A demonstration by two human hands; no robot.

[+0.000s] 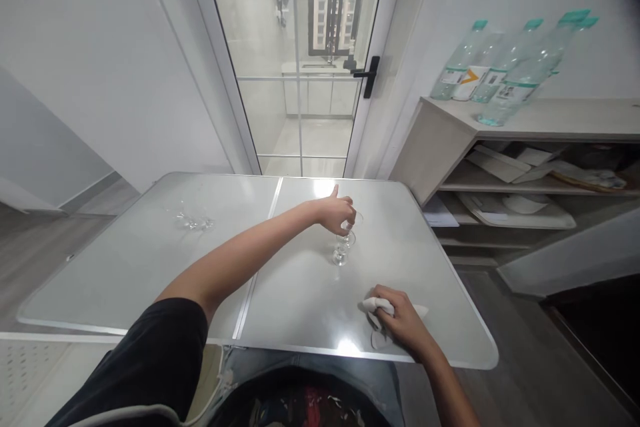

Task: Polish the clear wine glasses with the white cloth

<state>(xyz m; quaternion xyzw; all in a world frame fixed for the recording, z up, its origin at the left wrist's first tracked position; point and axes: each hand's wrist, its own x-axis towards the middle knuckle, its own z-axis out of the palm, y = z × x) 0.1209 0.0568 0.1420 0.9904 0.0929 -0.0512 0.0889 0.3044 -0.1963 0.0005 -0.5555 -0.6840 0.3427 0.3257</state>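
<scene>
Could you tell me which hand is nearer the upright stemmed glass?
Left: the left hand grips the stemmed glass; the right hand lies apart, clutching a white cloth.

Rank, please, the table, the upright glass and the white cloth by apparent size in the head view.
1. Table, by far the largest.
2. White cloth and upright glass look alike; the cloth lies nearer, partly under the right hand, so unranked.

White walls (100, 47), glass door (300, 60), wooden shelf (500, 113)
</scene>
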